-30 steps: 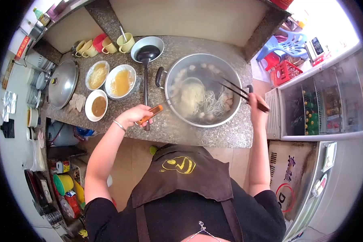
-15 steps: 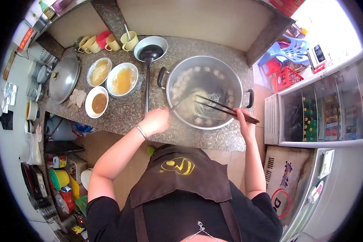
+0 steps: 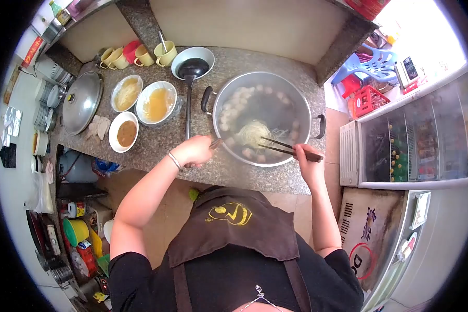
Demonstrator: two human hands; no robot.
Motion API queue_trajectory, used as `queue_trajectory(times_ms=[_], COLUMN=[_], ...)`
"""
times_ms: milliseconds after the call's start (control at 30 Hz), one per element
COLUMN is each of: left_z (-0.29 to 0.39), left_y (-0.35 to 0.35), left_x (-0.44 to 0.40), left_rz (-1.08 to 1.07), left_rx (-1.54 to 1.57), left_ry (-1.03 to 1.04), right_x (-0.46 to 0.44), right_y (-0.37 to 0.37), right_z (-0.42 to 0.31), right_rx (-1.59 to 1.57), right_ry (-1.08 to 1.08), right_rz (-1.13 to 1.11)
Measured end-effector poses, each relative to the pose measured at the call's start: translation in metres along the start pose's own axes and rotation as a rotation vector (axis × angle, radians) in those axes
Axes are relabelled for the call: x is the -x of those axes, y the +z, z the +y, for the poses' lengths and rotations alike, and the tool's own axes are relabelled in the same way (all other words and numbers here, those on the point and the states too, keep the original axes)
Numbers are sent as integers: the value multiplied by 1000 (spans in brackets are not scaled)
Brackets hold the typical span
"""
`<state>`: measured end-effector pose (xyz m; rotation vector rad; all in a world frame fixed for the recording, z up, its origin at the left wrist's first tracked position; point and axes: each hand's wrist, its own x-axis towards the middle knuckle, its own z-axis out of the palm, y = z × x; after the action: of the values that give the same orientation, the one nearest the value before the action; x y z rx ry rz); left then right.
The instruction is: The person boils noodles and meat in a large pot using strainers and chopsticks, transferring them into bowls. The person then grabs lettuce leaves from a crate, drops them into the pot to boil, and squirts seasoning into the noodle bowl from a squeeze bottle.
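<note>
Speckled stone worktop (image 3: 288, 179) spans the narrow kitchen before a person in a brown apron (image 3: 231, 234). Above its near edge, the left hand (image 3: 197, 151) grips a slim handle (image 3: 215, 144) beside the pot's rim; where its far end lies is hard to make out. The right hand (image 3: 310, 167) clasps dark chopsticks (image 3: 282, 144), tips at pale noodles (image 3: 252, 132) in the near half of the steaming pot (image 3: 262, 79). Farther back, left of the pot, a ladle (image 3: 193, 66) rests in a bowl (image 3: 192, 53), mugs (image 3: 165, 54) standing nearby.
</note>
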<state>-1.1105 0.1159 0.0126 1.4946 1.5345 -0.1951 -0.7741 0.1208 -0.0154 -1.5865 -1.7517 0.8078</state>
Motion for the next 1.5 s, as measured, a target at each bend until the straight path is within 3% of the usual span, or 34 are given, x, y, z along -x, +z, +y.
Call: queue_trajectory(times_ms=[67, 167, 233, 300, 500, 567, 667, 700, 767, 800, 900, 967, 1100, 1133, 1200, 1300, 1367, 1400, 1500], left_z=[-12, -39, -51, -75, -96, -95, -67, -51, -26, -28, -24, -19, -33, -39, -49, -62, -67, -67, -64], left_y=[1, -2, -11, -8, 7, 13, 22, 21, 19, 26, 34, 29, 32, 33, 32, 38, 44, 45, 44], left_x=[-6, -17, -15, -21, -3, -5, -2, 4, 18, 12, 6, 10, -4, -7, -13, -18, -23, -24, -26], left_rz=[-21, -125, -237, -259, -307, -295, -98, -94, 101, 287, 311, 287, 238, 239, -35, -98, -129, -162, -246], left_rx=[40, 260, 566, 598, 1121, 1110, 673, 676, 261, -64, -201, -188, -120, -120, 559, 830, 891, 952, 1005], left_ry=[-16, -7, 37, 29, 18, 32, 23, 24, -3, 157, 139, 124, 152, 153, -7, -62, -58, -56, -38], right_x=[-1, 0, 2, 3, -10, -16, -21, -17, -6, -4, -2, -13, -7, -4, -7, -7, -4, -2, -3], right_y=[2, 0, -1, -6, -50, -51, -26, -10, 8, 12, 10, 3, 2, 3, -2, -3, 2, 4, -1], right_z=[11, 6, 2, -2, -18, -17, 25, 39, 24, 17, 4, 1, -2, 9, 20, 22, 26, 31, 37], right_rx=[-205, -147, -183, -255, -470, -384, -110, -171, -248, -246, -452, -55, 31, -129, -180, -95, -95, -263, -267], right_ry=[58, 49, 70, 109, 86, 84, 85, 79, 163, 158, 73, -172, -68, -52, -57, -96, -1, 25, -18], right_rz=[18, 80, 84, 94, 300, 308, 141, 85, -12, -14, 104, 159, 52, 76, 118, 142, 48, 68, 177])
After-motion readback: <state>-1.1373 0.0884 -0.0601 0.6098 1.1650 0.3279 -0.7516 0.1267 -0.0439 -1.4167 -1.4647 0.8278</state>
